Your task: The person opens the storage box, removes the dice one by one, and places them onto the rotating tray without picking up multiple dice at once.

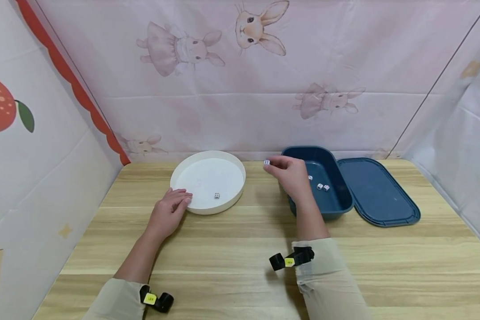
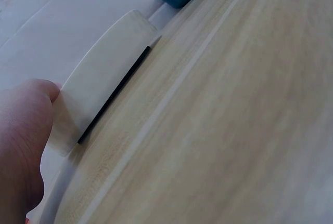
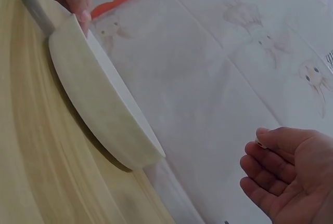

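Observation:
My right hand (image 1: 295,177) pinches a small white die (image 1: 266,162) between thumb and fingertips, above the table at the left side of a dark blue plastic box (image 1: 346,198). In the right wrist view the die (image 3: 261,144) is mostly covered by the thumb and index finger. My left hand (image 1: 169,212) holds the near left rim of a round white tray (image 1: 228,208), thumb and fingers over its edge. One die (image 1: 217,195) lies inside the tray. Three dice (image 1: 320,186) show on the box's floor, part of which the right hand hides.
The box's blue lid (image 1: 384,193) lies flat on the wooden table (image 1: 232,258), right of the box. A cloth backdrop (image 1: 232,120) with printed rabbits hangs behind the table. Wrist cameras (image 1: 290,261) are strapped over both sleeves.

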Tool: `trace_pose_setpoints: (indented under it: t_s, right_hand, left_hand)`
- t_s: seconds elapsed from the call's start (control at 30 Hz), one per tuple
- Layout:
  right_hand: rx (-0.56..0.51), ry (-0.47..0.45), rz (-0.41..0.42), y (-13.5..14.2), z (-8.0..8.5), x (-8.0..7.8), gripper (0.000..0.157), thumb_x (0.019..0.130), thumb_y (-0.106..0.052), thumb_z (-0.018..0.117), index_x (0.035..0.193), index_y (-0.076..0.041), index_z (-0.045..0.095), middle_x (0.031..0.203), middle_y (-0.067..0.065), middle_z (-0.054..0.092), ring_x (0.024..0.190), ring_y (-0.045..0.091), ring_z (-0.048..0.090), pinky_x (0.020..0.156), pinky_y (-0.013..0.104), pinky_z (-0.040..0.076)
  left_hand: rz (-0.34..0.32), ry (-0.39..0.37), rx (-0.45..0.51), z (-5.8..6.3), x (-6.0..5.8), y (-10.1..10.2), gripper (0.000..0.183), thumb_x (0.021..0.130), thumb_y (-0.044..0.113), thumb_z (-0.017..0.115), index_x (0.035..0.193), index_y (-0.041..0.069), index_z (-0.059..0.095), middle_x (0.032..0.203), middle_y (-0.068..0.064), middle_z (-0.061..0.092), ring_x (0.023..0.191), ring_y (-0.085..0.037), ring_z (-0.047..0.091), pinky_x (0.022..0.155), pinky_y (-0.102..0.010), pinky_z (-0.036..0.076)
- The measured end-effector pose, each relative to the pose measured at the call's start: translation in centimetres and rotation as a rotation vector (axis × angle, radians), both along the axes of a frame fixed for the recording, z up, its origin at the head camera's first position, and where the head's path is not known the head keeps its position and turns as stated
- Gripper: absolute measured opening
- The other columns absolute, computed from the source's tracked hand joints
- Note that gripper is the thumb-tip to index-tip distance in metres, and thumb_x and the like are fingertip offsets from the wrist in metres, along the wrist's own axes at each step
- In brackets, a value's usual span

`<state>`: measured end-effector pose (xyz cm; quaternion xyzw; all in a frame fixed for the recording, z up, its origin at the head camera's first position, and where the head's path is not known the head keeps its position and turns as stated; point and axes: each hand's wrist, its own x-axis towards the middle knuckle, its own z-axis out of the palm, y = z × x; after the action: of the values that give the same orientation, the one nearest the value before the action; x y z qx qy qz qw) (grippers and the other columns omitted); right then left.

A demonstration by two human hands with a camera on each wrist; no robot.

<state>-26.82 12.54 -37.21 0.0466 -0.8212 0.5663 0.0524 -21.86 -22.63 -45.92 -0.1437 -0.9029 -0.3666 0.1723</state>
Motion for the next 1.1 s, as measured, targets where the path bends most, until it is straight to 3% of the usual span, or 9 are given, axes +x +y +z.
trace_pose_setpoints:
  t_s: [0.2, 0.67, 0.9, 1.1]
  right_hand:
    - [-0.005, 0.007, 0.092, -2.4, -0.4, 0.2, 0.029, 0.088, -0.026, 0.074, 0.113, -0.012, 0.074, 0.105, 0.005, 0.074, 0.097, 0.019, 0.067, 0.085, 0.034, 0.060]
    - [0.172, -0.021, 0.295, -7.8, -2.7, 1.5, 0.029, 0.089, -0.022, 0.074, 0.115, -0.010, 0.074, 0.100, -0.001, 0.072, 0.090, 0.016, 0.063, 0.077, 0.026, 0.059]
    - [0.243, 0.009, 0.298, -8.7, -3.4, 1.8, 0.026, 0.089, -0.018, 0.074, 0.113, -0.009, 0.075, 0.100, 0.001, 0.073, 0.090, 0.015, 0.064, 0.076, 0.025, 0.059]
    - [0.345, 0.086, 0.315, -9.3, -3.6, 1.8, 0.025, 0.090, -0.016, 0.072, 0.114, -0.007, 0.074, 0.105, 0.004, 0.074, 0.096, 0.017, 0.067, 0.084, 0.029, 0.060]
  left_hand:
    - [0.005, -0.012, -0.005, 0.0, 0.0, -0.1, 0.026, 0.099, 0.023, 0.060, 0.109, 0.004, 0.075, 0.113, -0.007, 0.073, 0.124, -0.027, 0.059, 0.122, -0.052, 0.023]
    - [-0.008, 0.017, 0.028, 0.0, 0.0, 0.0, 0.022, 0.098, 0.019, 0.062, 0.105, 0.003, 0.075, 0.112, -0.007, 0.073, 0.122, -0.027, 0.060, 0.123, -0.049, 0.023]
    - [-0.024, 0.033, 0.032, -0.1, 0.0, 0.1, 0.023, 0.098, 0.018, 0.061, 0.105, 0.001, 0.075, 0.111, -0.010, 0.073, 0.121, -0.030, 0.060, 0.123, -0.049, 0.023]
    - [-0.015, 0.032, 0.023, -0.1, 0.0, 0.1, 0.023, 0.098, 0.019, 0.062, 0.106, 0.002, 0.075, 0.112, -0.008, 0.073, 0.122, -0.028, 0.060, 0.123, -0.048, 0.023]
